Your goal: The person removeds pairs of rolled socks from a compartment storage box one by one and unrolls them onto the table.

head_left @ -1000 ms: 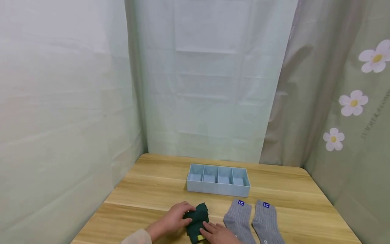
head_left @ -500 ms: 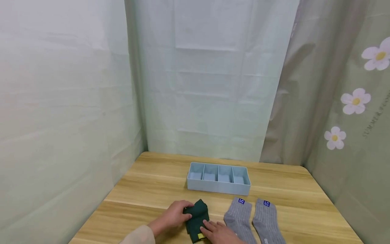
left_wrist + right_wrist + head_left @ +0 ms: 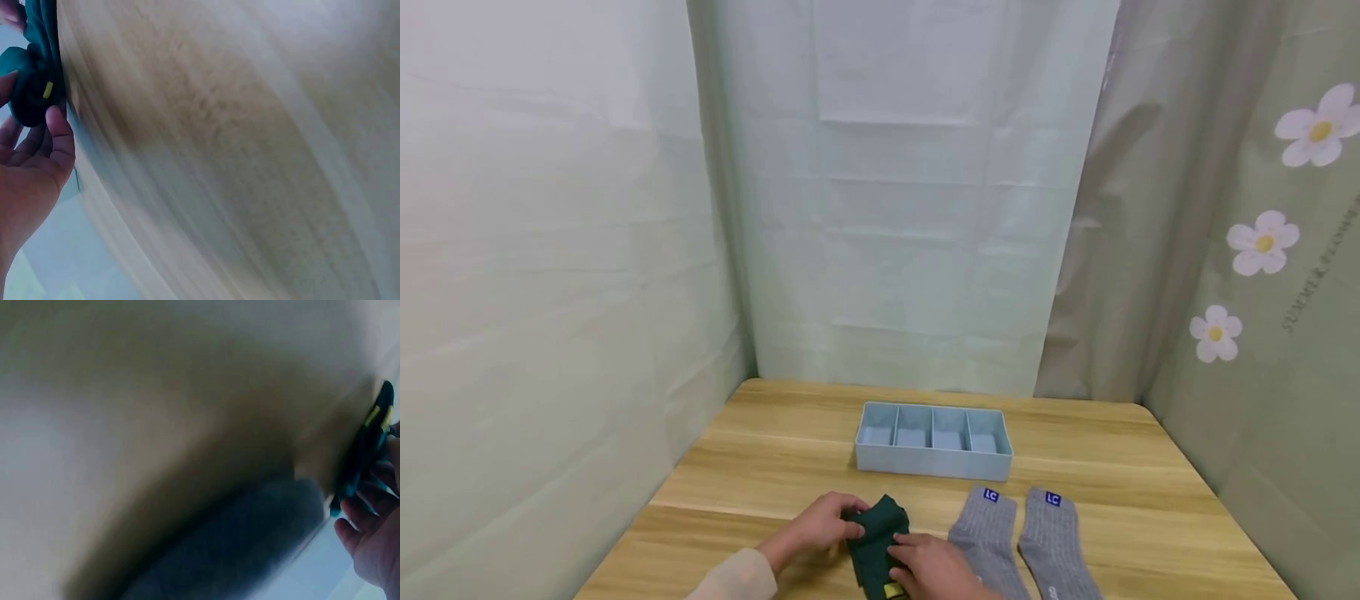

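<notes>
— Where is the sock, and what have you got on it?

— The dark green sock lies bunched on the near edge of the worktop, left of the grey socks. My left hand curls its fingers round the sock's far left corner; my right hand lies over the near end, by the small yellow tab. Whether those right fingers pinch the cloth or only press on it I cannot tell: the head view hides them, and both wrist views are blurred.

— So how do you do this fold well?

— I judge it needs the layers square. I pin the near end flat with the right, draw the far part over with the left, and line up the edges before I press. Cloth this soft slips, so I keep one hand weighting it whenever the other shifts.

— Anything to watch?

— The grey pair lies just beside my right hand, so I keep my wrist off it. The blue divided tray sits farther back, well apart; a tight, even bundle would suit its narrow compartments.
</notes>
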`<state>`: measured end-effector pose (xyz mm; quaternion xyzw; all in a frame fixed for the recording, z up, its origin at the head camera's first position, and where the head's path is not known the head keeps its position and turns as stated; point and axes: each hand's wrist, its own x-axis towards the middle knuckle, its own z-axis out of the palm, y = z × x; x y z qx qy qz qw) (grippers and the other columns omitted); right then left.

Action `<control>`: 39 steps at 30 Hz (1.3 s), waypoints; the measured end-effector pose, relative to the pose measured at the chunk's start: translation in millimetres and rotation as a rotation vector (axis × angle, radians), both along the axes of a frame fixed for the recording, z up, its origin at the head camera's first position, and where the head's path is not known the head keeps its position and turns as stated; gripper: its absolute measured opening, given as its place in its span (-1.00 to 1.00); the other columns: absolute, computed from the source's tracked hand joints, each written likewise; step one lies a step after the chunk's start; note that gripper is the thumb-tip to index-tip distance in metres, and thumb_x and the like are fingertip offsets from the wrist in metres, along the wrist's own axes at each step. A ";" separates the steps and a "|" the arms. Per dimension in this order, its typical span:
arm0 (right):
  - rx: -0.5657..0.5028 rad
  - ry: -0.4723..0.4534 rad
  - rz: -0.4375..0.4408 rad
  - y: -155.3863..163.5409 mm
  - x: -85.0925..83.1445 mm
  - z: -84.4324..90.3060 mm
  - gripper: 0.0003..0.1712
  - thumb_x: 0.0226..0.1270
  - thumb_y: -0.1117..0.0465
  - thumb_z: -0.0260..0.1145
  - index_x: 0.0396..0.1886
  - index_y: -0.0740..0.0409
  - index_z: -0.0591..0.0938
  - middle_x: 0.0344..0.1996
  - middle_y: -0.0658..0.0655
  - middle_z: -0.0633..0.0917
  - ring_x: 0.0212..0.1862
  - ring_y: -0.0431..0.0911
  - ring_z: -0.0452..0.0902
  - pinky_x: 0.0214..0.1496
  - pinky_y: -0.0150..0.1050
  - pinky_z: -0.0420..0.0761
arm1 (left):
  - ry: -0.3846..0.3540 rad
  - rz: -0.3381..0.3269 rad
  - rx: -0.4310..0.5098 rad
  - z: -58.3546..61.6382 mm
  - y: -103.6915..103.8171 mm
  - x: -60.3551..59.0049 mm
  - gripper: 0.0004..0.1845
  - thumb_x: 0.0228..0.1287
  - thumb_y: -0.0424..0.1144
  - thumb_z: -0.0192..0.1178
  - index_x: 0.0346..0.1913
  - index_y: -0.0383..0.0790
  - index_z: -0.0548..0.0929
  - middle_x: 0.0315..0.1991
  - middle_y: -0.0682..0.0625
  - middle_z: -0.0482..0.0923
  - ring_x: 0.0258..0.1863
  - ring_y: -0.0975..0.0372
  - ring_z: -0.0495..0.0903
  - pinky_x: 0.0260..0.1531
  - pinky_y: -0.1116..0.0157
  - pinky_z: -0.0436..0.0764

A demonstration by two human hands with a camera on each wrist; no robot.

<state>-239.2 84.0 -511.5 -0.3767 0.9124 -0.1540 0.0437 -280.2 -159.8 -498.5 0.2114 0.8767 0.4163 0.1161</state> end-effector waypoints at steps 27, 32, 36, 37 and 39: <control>0.212 -0.025 -0.059 -8.6 7.8 -9.1 -0.45 0.51 -0.15 0.09 0.36 -0.05 0.51 0.36 -0.03 0.47 0.36 -0.12 0.37 0.29 -0.03 0.45 | 0.187 0.004 -0.084 -4.1 1.0 -0.4 -0.74 0.21 -0.27 0.40 -0.05 -0.16 0.66 -0.19 0.11 0.60 -0.23 0.24 0.53 -0.13 0.16 0.58; 0.215 -0.040 -0.081 -10.2 10.0 -7.3 -0.46 0.50 -0.14 0.11 0.36 -0.06 0.52 0.35 -0.05 0.48 0.36 -0.13 0.37 0.30 -0.04 0.44 | 0.183 0.020 -0.052 -6.2 -5.8 -4.6 -0.78 0.26 -0.30 0.34 -0.05 -0.21 0.67 -0.19 0.04 0.64 -0.22 0.19 0.56 -0.16 0.14 0.58; 0.218 -0.040 -0.084 -9.5 10.7 -7.1 -0.47 0.50 -0.13 0.11 0.35 -0.06 0.52 0.34 -0.06 0.48 0.36 -0.13 0.37 0.30 -0.04 0.44 | 0.167 0.050 -0.058 -6.9 -10.3 -7.2 -0.80 0.31 -0.33 0.28 -0.04 -0.29 0.68 -0.19 -0.03 0.65 -0.24 0.16 0.55 -0.16 0.08 0.59; 0.217 -0.037 -0.081 -9.2 10.9 -7.2 -0.47 0.50 -0.13 0.11 0.35 -0.06 0.52 0.34 -0.05 0.48 0.36 -0.13 0.37 0.30 -0.05 0.44 | 0.170 0.060 -0.065 -7.2 -11.1 -7.8 -0.80 0.31 -0.34 0.28 -0.05 -0.30 0.68 -0.19 -0.04 0.65 -0.24 0.16 0.54 -0.14 0.04 0.59; 0.216 -0.036 -0.075 -8.9 11.3 -7.0 -0.47 0.50 -0.13 0.11 0.36 -0.06 0.52 0.35 -0.05 0.48 0.36 -0.13 0.38 0.30 -0.05 0.44 | 0.178 0.082 -0.073 -7.2 -11.9 -7.6 -0.81 0.31 -0.35 0.27 -0.05 -0.32 0.68 -0.20 -0.05 0.64 -0.25 0.15 0.53 -0.13 0.01 0.59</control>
